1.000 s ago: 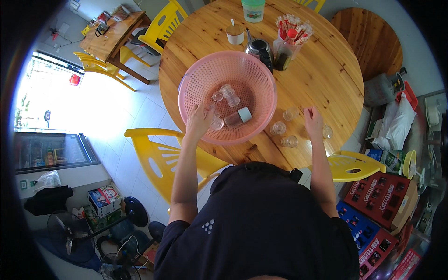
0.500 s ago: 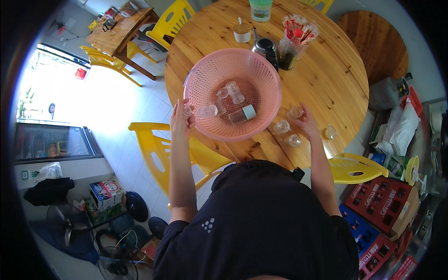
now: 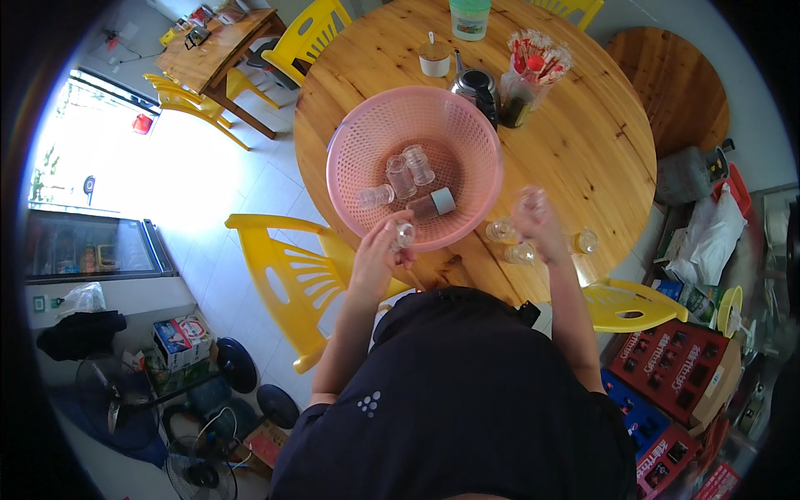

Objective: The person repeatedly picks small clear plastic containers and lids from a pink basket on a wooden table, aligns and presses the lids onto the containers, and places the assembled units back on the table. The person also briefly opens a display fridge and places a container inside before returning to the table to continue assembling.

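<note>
My left hand (image 3: 382, 254) is closed around a small clear jar (image 3: 403, 234) just in front of the basket's near rim. My right hand (image 3: 542, 229), partly smeared by motion, grips another small clear piece (image 3: 531, 200), apparently a jar, above the table right of the basket. Inside the pink perforated basket (image 3: 350, 137) lie several clear, waisted jars (image 3: 419, 165) on their sides. With them is a jar with a pale lid (image 3: 442, 200). Beneath and beside my right hand, small clear round glass pieces (image 3: 521, 252) stand on the wooden table.
Behind the basket stand a metal kettle (image 3: 475, 86), a white cup with a spoon (image 3: 434, 60), a holder of red-and-white wrapped sticks (image 3: 533, 71) and a green-lidded tub (image 3: 469, 18). Yellow chairs (image 3: 287, 283) flank the round table (image 3: 583, 142). Crates (image 3: 671, 362) are stacked at right.
My left hand has moved right, from the basket's left rim to its near rim, holding a clear jar. My right hand has risen slightly with its clear piece.
</note>
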Available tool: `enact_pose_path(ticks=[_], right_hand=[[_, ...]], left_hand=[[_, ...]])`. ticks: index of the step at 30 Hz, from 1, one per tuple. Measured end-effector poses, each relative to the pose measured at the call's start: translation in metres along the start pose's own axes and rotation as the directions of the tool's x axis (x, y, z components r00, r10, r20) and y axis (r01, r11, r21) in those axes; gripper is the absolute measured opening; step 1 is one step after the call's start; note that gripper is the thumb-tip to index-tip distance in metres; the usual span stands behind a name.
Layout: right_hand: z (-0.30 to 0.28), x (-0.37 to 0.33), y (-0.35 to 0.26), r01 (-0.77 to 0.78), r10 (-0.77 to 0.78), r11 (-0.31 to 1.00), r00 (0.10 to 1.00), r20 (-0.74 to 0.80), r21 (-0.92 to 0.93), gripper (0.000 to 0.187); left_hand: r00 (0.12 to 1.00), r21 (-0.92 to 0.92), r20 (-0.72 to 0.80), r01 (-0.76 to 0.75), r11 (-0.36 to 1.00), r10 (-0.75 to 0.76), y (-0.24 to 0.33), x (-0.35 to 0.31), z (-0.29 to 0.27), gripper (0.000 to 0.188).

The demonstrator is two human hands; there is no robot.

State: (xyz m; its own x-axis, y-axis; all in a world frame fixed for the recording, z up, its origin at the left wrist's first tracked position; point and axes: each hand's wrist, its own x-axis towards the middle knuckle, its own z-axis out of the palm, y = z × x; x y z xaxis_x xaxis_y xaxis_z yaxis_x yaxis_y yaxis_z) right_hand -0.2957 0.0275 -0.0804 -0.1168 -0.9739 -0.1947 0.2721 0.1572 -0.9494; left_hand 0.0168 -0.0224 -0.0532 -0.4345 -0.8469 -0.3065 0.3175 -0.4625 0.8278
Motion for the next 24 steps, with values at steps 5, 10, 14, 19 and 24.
enact_pose_path(ticks=[5,10,14,19,24], right_hand=[[0.057,-0.023,-0.013,0.137,0.002,0.905,0.945,0.328,-0.402,0.041],[0.077,-0.03,-0.017,0.062,0.077,0.922,0.938,0.339,-0.382,0.043],[0.083,-0.032,-0.022,0.093,0.07,0.872,0.947,0.312,-0.48,0.046],[0.086,-0.035,-0.031,0.124,0.064,0.847,0.942,0.33,-0.517,0.045],[0.088,-0.038,-0.043,0.027,0.138,0.925,0.905,0.403,-0.378,0.044]], left_hand=[[0.975,0.213,0.126,-0.207,0.955,0.183,-0.002,-0.003,0.038,0.039],[0.883,0.45,0.338,-0.456,0.768,0.326,0.003,0.0,0.05,0.044],[0.824,0.599,0.47,-0.561,0.571,0.316,0.001,-0.002,0.055,0.05],[0.804,0.615,0.523,-0.585,0.529,0.282,0.003,-0.008,0.059,0.069],[0.792,0.61,0.566,-0.59,0.529,0.23,0.008,-0.013,0.059,0.077]])
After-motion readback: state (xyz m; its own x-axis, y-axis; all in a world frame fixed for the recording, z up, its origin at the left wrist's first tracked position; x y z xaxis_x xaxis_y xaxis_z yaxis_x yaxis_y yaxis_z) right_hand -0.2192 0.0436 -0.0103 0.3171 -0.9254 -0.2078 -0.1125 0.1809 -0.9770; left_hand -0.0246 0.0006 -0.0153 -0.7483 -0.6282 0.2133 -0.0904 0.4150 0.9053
